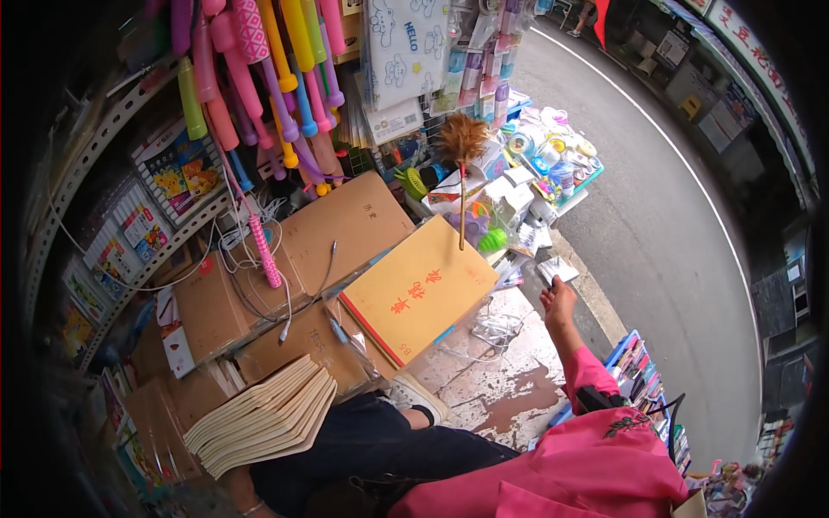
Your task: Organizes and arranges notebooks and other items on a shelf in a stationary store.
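My right hand [560,300], at the end of a pink sleeve, stretches forward over the pavement edge with its fingers apart. It hovers just below a small grey packet [557,269] and holds nothing. A fanned stack of cream-edged notebooks [259,419] rests at lower left over my left hand. Only that wrist [248,508], with a thin bracelet, shows beneath the stack. A large tan ledger with a red spine [414,289] lies tilted on brown paper bundles between the two hands.
A feather duster [462,142] stands behind the ledger. Brown wrapped bundles [345,220] with white cables fill the middle. Coloured skipping ropes [259,78] hang above. A blue crate of pens [639,358] sits on the right beside the road [665,224]. My shoe [416,397] rests on worn concrete.
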A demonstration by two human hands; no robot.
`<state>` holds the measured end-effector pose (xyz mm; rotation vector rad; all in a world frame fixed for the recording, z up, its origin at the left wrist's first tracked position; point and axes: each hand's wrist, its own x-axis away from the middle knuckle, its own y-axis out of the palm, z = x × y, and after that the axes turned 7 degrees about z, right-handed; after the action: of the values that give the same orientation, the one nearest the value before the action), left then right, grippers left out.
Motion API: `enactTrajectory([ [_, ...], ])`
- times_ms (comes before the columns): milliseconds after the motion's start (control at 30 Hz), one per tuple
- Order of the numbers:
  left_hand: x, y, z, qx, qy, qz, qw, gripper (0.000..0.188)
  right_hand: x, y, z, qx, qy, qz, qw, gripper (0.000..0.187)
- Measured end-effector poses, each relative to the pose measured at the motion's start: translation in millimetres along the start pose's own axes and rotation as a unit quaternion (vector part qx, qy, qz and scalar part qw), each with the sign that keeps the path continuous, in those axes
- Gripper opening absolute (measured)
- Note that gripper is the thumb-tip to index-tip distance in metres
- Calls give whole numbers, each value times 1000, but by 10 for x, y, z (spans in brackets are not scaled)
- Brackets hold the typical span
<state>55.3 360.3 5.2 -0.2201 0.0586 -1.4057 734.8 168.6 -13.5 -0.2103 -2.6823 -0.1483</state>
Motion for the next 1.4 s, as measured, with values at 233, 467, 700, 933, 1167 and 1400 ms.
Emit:
enactTrajectory([
  [233, 85, -157, -85, 4, -4, -24, 1000, 42, -790, 493, 174, 114, -116, -125, 979, 28],
  [467, 222, -234, 82, -144, -22, -29, 989, 60, -1046, 813, 257, 391, -182, -111, 895, 38],
  [700, 244, -426, -171, -123, 10, 10, 992, 40, 462, 878, 141, 206, -401, -244, 859, 36],
  [933, 26, 101, 102, 157, 87, 15, 984, 35, 2136, 1772, 311, 170, -439, -468, 748, 62],
  [1167, -76, 357, 731, 83, -26, 46, 995, 29, 2857, 3119, 1132, 192, -448, -595, 638, 81],
  [1400, -370, 325, 995, 223, -465, 7, 857, 32, 3281, 4565, 1782, 154, -469, -562, 664, 106],
])
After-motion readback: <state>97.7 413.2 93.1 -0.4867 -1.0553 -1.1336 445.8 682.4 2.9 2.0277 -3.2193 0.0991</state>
